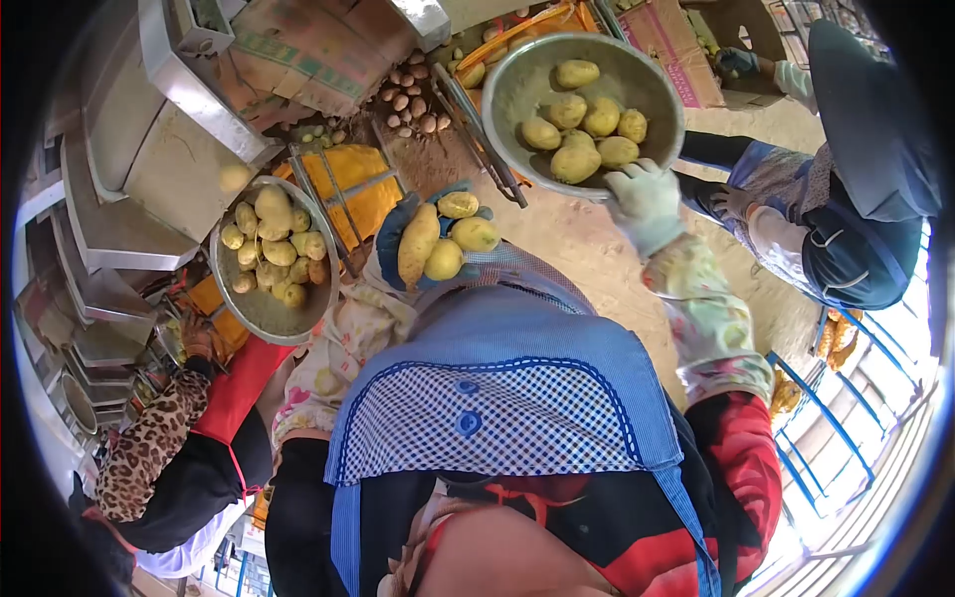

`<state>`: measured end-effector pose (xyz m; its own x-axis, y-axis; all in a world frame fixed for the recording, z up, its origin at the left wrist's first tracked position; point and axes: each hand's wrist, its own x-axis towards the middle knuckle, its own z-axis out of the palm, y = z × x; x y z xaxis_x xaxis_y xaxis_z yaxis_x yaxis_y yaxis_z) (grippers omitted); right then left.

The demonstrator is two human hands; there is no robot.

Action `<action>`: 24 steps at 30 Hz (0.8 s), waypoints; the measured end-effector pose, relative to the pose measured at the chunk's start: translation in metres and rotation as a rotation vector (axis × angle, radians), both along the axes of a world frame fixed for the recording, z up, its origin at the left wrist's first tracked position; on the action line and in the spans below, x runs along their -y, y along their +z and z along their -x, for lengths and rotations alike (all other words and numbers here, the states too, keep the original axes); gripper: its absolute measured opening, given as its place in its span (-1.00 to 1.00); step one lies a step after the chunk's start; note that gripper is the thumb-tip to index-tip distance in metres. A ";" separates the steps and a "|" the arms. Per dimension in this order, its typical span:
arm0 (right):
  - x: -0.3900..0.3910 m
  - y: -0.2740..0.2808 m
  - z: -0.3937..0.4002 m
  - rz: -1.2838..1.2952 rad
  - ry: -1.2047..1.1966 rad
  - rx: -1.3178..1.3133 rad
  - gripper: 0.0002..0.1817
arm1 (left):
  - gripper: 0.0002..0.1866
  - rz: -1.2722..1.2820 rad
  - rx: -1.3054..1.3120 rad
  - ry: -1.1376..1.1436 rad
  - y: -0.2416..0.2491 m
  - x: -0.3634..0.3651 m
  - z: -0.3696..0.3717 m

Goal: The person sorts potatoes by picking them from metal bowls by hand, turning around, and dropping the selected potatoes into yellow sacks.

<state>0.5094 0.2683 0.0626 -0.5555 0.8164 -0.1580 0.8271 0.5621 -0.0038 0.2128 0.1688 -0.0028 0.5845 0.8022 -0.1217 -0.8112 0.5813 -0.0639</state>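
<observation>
My left hand (384, 244), in a dark blue glove, is cupped around several yellow potatoes (444, 261), one of them long, close to the front of my apron. My right hand (645, 207), in a pale glove, is at the near rim of a large metal bowl (502, 109), its fingers hooked over the edge. Inside that bowl lie several yellow potatoes (577, 159).
A second metal bowl (323, 298) heaped with potatoes stands at the left. Reddish potatoes (403, 99) lie beyond, near a cardboard box (308, 50). Metal chutes (129, 214) line the left side. One co-worker (169, 448) is at the left, another (856, 209) at the right.
</observation>
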 end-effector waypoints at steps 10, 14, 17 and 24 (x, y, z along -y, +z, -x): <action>-0.080 0.118 0.083 0.178 0.177 0.247 -0.72 | -0.51 -0.025 0.033 0.079 0.001 0.010 0.024; -0.098 0.138 0.125 0.300 0.167 0.479 -0.65 | -0.51 -0.018 0.053 0.103 -0.007 0.016 0.022; -0.091 0.147 0.121 0.336 0.228 0.550 -0.68 | -0.50 -0.019 0.064 0.112 -0.010 0.015 0.021; -0.057 0.166 0.052 0.106 0.189 0.241 -0.74 | -0.49 0.000 0.082 0.101 -0.007 0.011 0.022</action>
